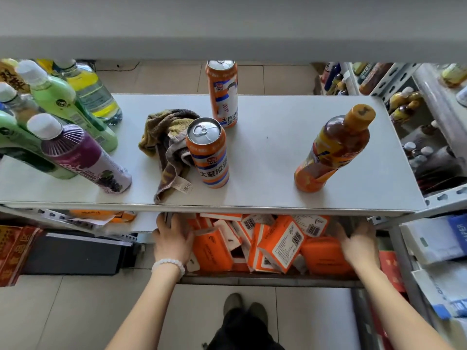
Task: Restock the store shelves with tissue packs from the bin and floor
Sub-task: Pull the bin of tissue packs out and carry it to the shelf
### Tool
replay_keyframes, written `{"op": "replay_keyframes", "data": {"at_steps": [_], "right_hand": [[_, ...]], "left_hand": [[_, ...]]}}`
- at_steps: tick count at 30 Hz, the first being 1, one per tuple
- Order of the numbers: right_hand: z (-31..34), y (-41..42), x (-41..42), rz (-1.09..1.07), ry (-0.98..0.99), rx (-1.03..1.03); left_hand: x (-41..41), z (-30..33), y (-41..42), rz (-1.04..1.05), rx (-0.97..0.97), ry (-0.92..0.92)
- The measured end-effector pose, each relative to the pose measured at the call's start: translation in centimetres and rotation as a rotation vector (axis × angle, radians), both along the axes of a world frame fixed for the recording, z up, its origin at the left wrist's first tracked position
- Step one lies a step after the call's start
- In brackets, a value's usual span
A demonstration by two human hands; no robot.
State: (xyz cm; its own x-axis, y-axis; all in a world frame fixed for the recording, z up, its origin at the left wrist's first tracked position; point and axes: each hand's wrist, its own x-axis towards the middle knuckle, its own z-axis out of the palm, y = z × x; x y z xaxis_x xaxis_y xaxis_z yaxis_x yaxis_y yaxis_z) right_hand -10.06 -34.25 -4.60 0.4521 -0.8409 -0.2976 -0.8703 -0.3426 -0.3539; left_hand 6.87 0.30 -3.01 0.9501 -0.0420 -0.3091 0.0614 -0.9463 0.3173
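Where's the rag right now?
In the head view the rag lies crumpled on the white shelf, left of centre, touching the near can, with the purple bottle to its left.

Two orange cans, crumpled towel, amber bottle, purple bottle, green bottles
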Motion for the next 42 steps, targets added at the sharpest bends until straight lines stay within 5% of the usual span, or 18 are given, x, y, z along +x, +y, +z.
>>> {"op": "replay_keyframes", "data": {"at_steps": [11,25,29,33,42], "right_hand": [[0.4,0.2,-1.7,-0.039,-0.013,0.023],[-0.5,0.2,-3.6,-0.104,-0.108,0.051],[-0.6,-0.4,-2.6,-0.145,-0.122,0.072],[-1.7,-0.4,-2.7,-0.155,-0.188,0.116],[-1.5,-0.6,-2.2,-0.237,-0.262,0.126]], "left_hand": [[-0.7,0.3,1.2,-0.013,-0.036,0.165],[-1.6,-0.3,3.4,0.086,-0.129,0.105],[-0.4,-0.2,3.1,0.082,-0.023,0.093],[0.2,-0.5,3.2,0.154,-0.281,0.113],[0.3,-1.0,3.0,0.21,-0.33,0.126]]}}
